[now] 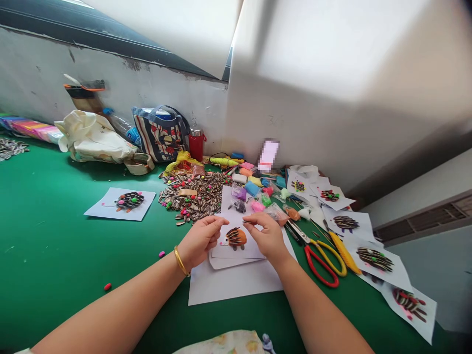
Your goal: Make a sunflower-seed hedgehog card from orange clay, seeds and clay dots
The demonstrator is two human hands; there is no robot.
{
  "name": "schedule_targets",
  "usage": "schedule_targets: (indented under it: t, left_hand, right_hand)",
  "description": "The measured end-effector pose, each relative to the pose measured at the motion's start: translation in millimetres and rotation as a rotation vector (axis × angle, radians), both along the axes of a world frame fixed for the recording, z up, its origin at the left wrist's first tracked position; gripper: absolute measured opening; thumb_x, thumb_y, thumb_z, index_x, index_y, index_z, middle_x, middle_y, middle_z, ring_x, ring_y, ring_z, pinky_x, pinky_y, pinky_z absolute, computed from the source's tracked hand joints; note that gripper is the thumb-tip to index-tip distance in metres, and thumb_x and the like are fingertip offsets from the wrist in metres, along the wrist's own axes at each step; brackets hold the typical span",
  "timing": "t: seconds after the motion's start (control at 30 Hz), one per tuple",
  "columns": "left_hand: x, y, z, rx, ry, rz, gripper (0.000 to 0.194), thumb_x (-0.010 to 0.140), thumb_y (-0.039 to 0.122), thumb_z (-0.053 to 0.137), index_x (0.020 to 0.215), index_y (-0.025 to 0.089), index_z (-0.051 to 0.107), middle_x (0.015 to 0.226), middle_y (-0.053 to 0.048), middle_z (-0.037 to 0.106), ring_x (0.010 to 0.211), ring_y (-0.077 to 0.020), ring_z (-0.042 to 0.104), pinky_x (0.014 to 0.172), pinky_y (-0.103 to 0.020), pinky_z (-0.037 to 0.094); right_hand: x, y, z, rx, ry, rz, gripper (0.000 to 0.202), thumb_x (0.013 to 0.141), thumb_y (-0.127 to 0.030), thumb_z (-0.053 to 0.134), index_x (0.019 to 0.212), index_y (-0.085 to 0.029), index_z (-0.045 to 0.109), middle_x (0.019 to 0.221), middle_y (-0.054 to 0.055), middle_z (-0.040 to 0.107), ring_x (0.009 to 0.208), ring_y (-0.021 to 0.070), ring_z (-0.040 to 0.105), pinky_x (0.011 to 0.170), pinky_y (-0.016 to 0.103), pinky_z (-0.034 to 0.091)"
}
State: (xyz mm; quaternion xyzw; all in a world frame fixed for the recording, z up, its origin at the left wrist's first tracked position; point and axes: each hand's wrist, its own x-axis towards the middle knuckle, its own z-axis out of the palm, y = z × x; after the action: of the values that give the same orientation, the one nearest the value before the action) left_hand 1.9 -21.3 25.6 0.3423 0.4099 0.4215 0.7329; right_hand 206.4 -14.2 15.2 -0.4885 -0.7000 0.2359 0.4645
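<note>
Between my hands, a hedgehog figure (238, 237) of orange clay lies on white paper (221, 253), with striped sunflower seeds stuck in its left and upper part. My left hand (201, 241), with a gold bangle (180, 260) at the wrist, is closed in a pinch above the figure's left side; anything in its fingertips is too small to make out. Above the figure's right side, my right hand (266, 236) pinches a thin dark sunflower seed (246, 222). A larger white sheet (214, 286) lies beneath the smaller papers.
Behind the papers spreads a pile of sunflower seeds (204, 191). Bagged coloured clay (254, 188) sits beside it. Scissors (320, 255) and a yellow cutter (344, 253) lie right. A finished hedgehog card (125, 204) lies left; several more line the right edge. Bags (96, 140) stand by the wall.
</note>
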Motion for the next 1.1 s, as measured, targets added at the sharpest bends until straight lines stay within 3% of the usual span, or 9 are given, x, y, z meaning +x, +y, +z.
schedule_targets:
  t: [0.07,0.23,0.4,0.63,1.1]
  left_hand:
    - [-2.5,3.4,-2.2,-0.015,-0.019,0.039,0.032,0.075,0.041,0.072,0.089,0.014,0.061,0.052,0.010,0.028,0.045,-0.0037,0.018,0.041,-0.018,0.009]
    - [-4.2,7.6,-6.3,-0.032,-0.033,0.057,0.031,0.075,0.039,0.072,0.089,0.014,0.060,0.051,0.010,0.028,0.044,-0.0036,0.018,0.040,-0.018,0.008]
    - [-4.0,8.2,-7.7,-0.032,-0.024,0.061,0.031,0.075,0.039,0.072,0.089,0.014,0.060,0.051,0.010,0.028,0.044,-0.0035,0.017,0.040,-0.018,0.008]
    - [-4.7,8.9,-8.5,-0.031,-0.026,0.064,0.032,0.074,0.040,0.073,0.089,0.014,0.060,0.050,0.010,0.028,0.044,-0.0035,0.018,0.039,-0.018,0.009]
    - [-2.9,9.6,-8.2,-0.043,-0.015,0.070,0.033,0.072,0.040,0.074,0.088,0.015,0.060,0.051,0.010,0.028,0.043,-0.0036,0.017,0.039,-0.018,0.009]
  right_hand:
    - [7.0,5.5,-2.4,-0.082,-0.071,-0.025,0.010,0.081,-0.023,0.065,0.086,-0.023,0.073,0.087,0.004,0.070,0.083,0.0197,0.063,0.079,0.034,0.050]
    - [14.9,11.0,-8.6,-0.224,-0.236,0.084,0.022,0.085,-0.022,0.054,0.094,-0.024,0.074,0.097,0.003,0.073,0.094,0.0198,0.064,0.087,0.034,0.047]
    - [10.7,9.1,-13.4,-0.356,-0.244,0.051,0.016,0.080,-0.022,0.057,0.086,-0.022,0.071,0.086,0.000,0.073,0.078,0.0169,0.064,0.071,0.028,0.048]
    - [1.8,9.0,-14.6,-0.241,-0.299,0.048,0.011,0.078,-0.018,0.053,0.076,-0.020,0.064,0.078,0.000,0.068,0.075,0.0158,0.059,0.067,0.026,0.043]
    - [0.3,8.9,-16.5,-0.233,-0.410,0.058,0.013,0.080,-0.016,0.054,0.079,-0.022,0.065,0.080,0.000,0.068,0.076,0.0159,0.058,0.066,0.026,0.038]
